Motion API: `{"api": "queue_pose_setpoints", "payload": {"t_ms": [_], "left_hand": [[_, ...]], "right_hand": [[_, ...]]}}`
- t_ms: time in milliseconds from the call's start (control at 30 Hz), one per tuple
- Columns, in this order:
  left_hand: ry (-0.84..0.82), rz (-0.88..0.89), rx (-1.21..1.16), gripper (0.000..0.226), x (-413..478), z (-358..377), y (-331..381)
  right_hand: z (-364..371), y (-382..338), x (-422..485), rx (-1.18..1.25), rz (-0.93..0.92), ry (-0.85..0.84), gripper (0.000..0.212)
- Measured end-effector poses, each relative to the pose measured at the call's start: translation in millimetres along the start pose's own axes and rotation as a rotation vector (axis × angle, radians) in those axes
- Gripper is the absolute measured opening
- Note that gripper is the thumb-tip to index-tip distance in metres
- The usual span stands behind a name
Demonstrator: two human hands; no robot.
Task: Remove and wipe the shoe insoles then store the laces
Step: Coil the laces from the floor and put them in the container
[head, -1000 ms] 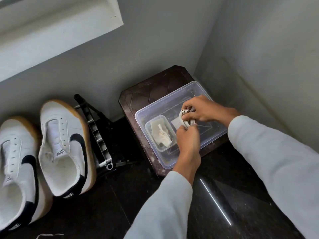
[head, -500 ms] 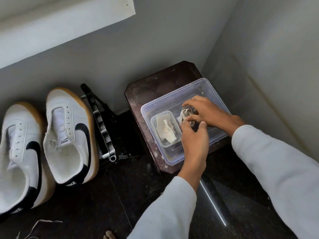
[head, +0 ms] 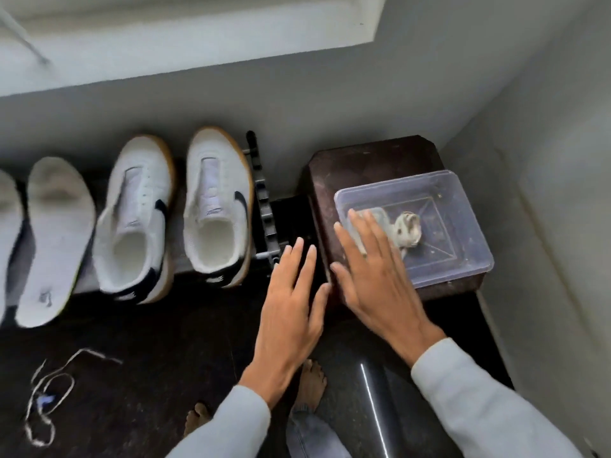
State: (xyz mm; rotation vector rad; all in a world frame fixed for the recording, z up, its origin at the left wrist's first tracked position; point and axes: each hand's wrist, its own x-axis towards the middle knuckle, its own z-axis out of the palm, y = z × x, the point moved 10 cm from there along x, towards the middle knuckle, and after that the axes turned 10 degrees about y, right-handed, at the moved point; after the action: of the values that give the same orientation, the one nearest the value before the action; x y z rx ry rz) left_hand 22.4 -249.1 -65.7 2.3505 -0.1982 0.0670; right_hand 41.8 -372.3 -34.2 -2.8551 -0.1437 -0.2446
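Observation:
A bundled white lace (head: 408, 230) lies inside the clear plastic box (head: 463, 223) on a dark brown stool (head: 373, 163). My right hand (head: 373, 279) hovers flat and empty over the box's near left corner, hiding a smaller clear tub. My left hand (head: 292, 302) is spread open over the dark floor, left of the stool. Two white sneakers (head: 215, 206) without laces stand by the wall. A white insole (head: 54, 239) lies left of them, and part of another shows at the frame's left edge. A loose lace (head: 49, 391) lies tangled on the floor at lower left.
A black metal rack (head: 264, 206) lies between the right sneaker and the stool. Grey walls close in behind and to the right. My bare feet (head: 310, 381) stand on the dark floor just below my hands.
Both hands have let go of the bundled lace, which now lies in the box, and have pulled back toward me and left. The view has swung left, showing insoles and a loose lace.

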Motion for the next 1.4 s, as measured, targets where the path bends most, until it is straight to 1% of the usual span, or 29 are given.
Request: {"api": "queue_pose_setpoints", "payload": {"t_ms": [133,233,400,500,600,700,767,867,1033,1067,1133,1233,1300,1400], "left_hand": [[-0.001,-0.024,0.196,0.063,-51,-54,-56],[-0.005,-0.109,0.253,0.067,-101,-93,-101],[0.001,-0.220,0.309,0.066,-191,-156,-174],[0.000,-0.341,0.362,0.066,-241,-196,-227],[0.011,-0.521,0.355,0.063,-299,-241,-289],[0.038,-0.664,0.370,0.060,-347,-283,-347],[0.046,-0.757,0.367,0.059,-375,-308,-385],[0.076,-0.857,0.378,0.060,-404,-337,-438],[0.033,-0.988,0.349,0.055,-443,-354,-519],[0.048,-1.002,0.359,0.053,-448,-357,-536],[0.104,-1.029,0.408,0.050,-456,-359,-580],[0.181,-1.110,0.382,0.051,-472,-349,-652],[0.235,-1.163,0.375,0.048,-481,-337,-701],[0.347,-1.228,0.297,0.043,-495,-313,-771]], "right_hand": [[38,-91,-38,-0.019,-0.066,-0.131,0.066],[68,-148,-72,-0.012,-0.100,-0.256,0.067],[112,-240,-124,-0.032,-0.159,-0.441,0.069],[138,-297,-150,-0.069,-0.235,-0.527,0.072],[172,-362,-175,-0.118,-0.343,-0.602,0.077],[202,-421,-190,-0.149,-0.435,-0.646,0.082],[225,-463,-196,-0.143,-0.483,-0.670,0.079],[259,-524,-198,-0.128,-0.561,-0.686,0.067],[331,-616,-199,-0.077,-0.667,-0.836,0.061],[349,-631,-199,-0.066,-0.676,-0.861,0.060],[397,-659,-194,-0.069,-0.722,-0.884,0.061],[473,-689,-195,-0.114,-0.813,-0.913,0.066],[527,-704,-193,-0.157,-0.863,-0.892,0.065],[605,-724,-194,-0.185,-0.909,-0.869,0.062]]}}
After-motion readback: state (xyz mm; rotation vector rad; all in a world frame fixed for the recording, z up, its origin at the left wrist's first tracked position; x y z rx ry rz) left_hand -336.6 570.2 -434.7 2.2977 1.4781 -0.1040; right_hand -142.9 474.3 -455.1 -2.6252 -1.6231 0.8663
